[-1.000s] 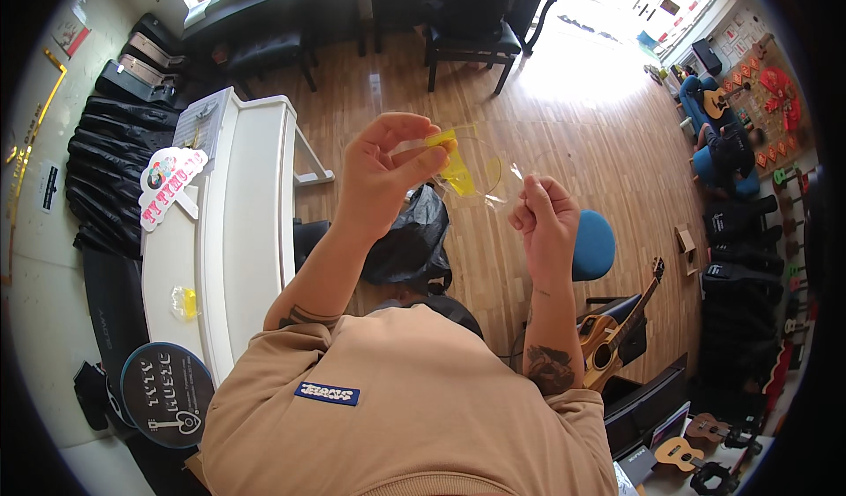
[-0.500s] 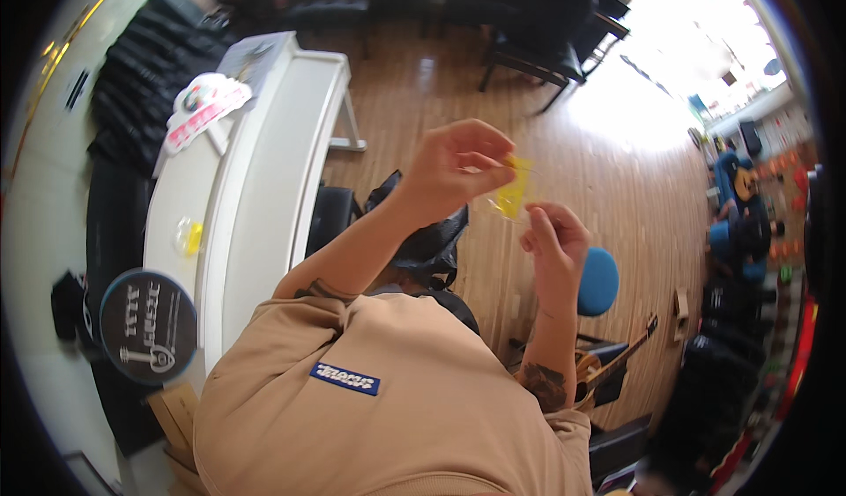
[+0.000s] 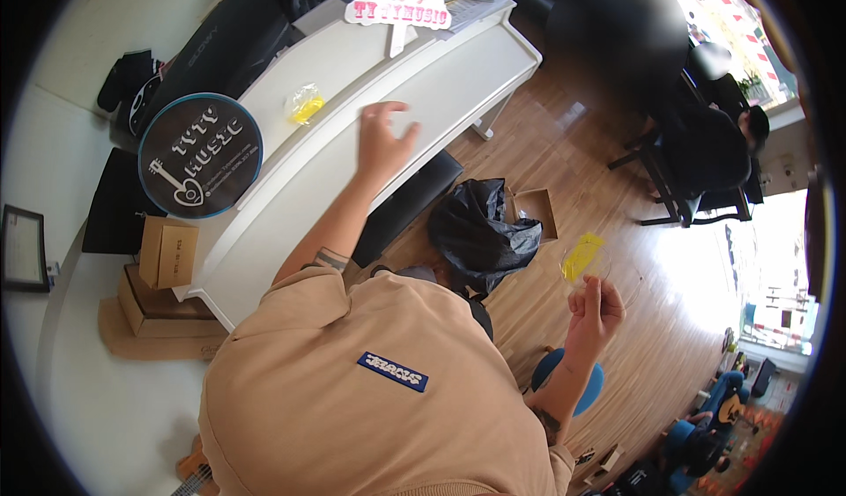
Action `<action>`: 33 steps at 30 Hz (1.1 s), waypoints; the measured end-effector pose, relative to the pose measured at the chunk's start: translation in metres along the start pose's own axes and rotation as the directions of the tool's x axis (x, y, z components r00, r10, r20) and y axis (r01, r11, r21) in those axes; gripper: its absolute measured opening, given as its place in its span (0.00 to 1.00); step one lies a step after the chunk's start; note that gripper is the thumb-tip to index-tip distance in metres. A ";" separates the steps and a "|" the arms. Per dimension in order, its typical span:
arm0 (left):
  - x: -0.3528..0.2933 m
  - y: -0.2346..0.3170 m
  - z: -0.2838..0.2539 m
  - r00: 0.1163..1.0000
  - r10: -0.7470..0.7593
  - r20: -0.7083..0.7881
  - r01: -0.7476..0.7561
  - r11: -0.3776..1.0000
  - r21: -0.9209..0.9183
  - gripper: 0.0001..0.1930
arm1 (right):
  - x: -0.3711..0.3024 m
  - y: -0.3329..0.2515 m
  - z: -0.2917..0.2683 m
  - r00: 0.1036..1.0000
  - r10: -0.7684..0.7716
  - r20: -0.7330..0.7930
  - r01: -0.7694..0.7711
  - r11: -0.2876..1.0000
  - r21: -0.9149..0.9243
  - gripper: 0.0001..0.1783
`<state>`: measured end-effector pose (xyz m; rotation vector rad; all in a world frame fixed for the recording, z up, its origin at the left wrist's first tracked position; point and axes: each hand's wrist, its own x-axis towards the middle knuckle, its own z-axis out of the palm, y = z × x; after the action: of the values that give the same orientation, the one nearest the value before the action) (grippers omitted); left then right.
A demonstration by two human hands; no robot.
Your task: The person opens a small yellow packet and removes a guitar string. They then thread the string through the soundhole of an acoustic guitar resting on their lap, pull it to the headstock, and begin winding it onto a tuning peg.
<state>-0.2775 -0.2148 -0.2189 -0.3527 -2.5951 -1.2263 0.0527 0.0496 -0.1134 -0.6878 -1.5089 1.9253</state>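
My left hand (image 3: 385, 142) is over the white piano (image 3: 310, 188), its fingers apart and nothing visible in them. Just left of it, on the piano top, lies a small clear plastic bag (image 3: 306, 107) with something yellow inside. Out to the right, above the wooden floor, my right hand (image 3: 597, 309) pinches the lower edge of another clear plastic bag (image 3: 582, 256), which also shows yellow. Exactly what the yellow contents are is too small to tell.
On the piano stand a round black sign (image 3: 201, 155) and a white cloud-shaped sign (image 3: 398, 4). A black bench (image 3: 407, 205), a black plastic bag (image 3: 483, 236) and an open carton (image 3: 538, 212) are below. A blue stool (image 3: 577, 388) sits beneath my right arm. Cardboard boxes (image 3: 167, 251) are stacked left.
My left hand has let go of the yellow-and-clear bag and moved left over the piano, fingers opening. The right hand keeps the bag. The view has turned left.
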 end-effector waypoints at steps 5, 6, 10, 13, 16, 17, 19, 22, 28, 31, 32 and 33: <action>0.011 -0.106 -0.048 0.909 -0.268 -0.319 0.390 0.815 0.429 0.29 | 0.017 0.020 0.003 0.998 0.061 0.001 -0.061 0.998 -0.003 0.03; 0.013 -0.118 -0.058 0.889 -0.306 -0.342 0.442 0.772 0.458 0.30 | 0.023 0.024 0.002 0.996 0.080 0.023 -0.081 0.997 0.002 0.03; 0.024 -0.160 -0.058 0.849 -0.337 -0.407 0.493 0.784 0.378 0.21 | 0.046 0.042 0.012 0.983 0.136 0.125 -0.135 0.991 -0.020 0.03; 0.020 -0.148 -0.071 0.883 -0.129 -0.450 0.286 0.910 0.300 0.11 | 0.059 0.047 0.038 0.966 0.134 0.223 -0.137 0.991 -0.003 0.04; -0.011 -0.112 -0.119 0.893 -0.062 -0.445 0.082 0.996 0.024 0.06 | 0.072 0.057 0.055 0.936 0.165 0.312 -0.162 0.986 -0.035 0.05; -0.024 -0.106 -0.139 0.891 -0.092 -0.444 0.037 0.991 -0.132 0.05 | 0.074 0.061 0.062 0.933 0.171 0.316 -0.168 0.985 -0.037 0.05; -0.067 -0.114 -0.186 0.829 -0.023 -0.558 -0.036 0.995 -0.094 0.12 | 0.079 0.067 0.078 0.887 0.186 0.423 -0.185 0.982 -0.043 0.05; -0.127 -0.148 -0.266 0.591 0.005 -0.807 0.064 0.997 0.053 0.24 | 0.086 0.075 0.094 0.797 0.192 0.573 -0.207 0.978 -0.041 0.05; -0.240 -0.206 -0.406 0.595 0.270 -0.757 0.497 0.617 0.610 0.09 | 0.083 0.085 0.115 0.746 0.218 0.629 -0.247 0.968 -0.043 0.05; -0.252 -0.212 -0.419 0.649 0.190 -0.737 0.532 0.579 0.618 0.08 | 0.082 0.090 0.116 0.731 0.238 0.639 -0.271 0.961 -0.048 0.05; -0.250 -0.213 -0.420 0.668 0.177 -0.723 0.528 0.573 0.627 0.08 | 0.079 0.088 0.118 0.734 0.247 0.633 -0.278 0.959 -0.051 0.06; -0.246 -0.213 -0.416 0.687 0.159 -0.709 0.519 0.576 0.631 0.08 | 0.077 0.083 0.118 0.742 0.252 0.622 -0.277 0.959 -0.057 0.06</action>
<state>-0.0642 -0.6973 -0.1964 0.5408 -2.1531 0.0001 -0.0952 0.0115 -0.1713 -0.2430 -1.8207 2.5706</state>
